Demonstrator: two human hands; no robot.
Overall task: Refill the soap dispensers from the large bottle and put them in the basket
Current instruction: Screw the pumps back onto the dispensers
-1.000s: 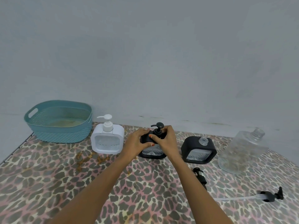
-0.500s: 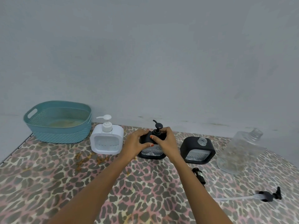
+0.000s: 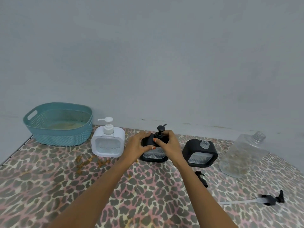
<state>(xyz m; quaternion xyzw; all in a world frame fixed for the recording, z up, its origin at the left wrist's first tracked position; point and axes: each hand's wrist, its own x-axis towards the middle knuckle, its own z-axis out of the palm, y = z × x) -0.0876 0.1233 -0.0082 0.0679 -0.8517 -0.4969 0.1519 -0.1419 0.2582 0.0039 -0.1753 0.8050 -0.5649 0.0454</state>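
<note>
- Head view: I have the left hand [image 3: 137, 144] gripping the left shoulder of the middle black dispenser [image 3: 153, 156]. Its fingers curl over the top edge and hold the dispenser down on the table [image 3: 65, 186].
- The right hand [image 3: 168, 144] comes onto the same dispenser from the other side. Thumb and fingertips pinch the collar of its pump [image 3: 160, 129], and the pump head stands just above both hands.
- The relation I watch is that the pump's stem runs straight up, right between the two hands. I judge any twist has to turn about that upright axis while the left hand braces the body.
- For the carry to come, the basket [image 3: 62, 137] lies well off to the left of the left hand. It sits beyond the white dispenser [image 3: 107, 145], which stands near that hand, so the left hand is the nearer one.
- Just to the right of the right hand stands the open black dispenser [image 3: 199, 151], its neck uncapped. Further right is the large bottle [image 3: 245, 155], also uncapped.
- A loose pump [image 3: 201, 178] lies beside the right forearm, on my side of the hand.
</note>
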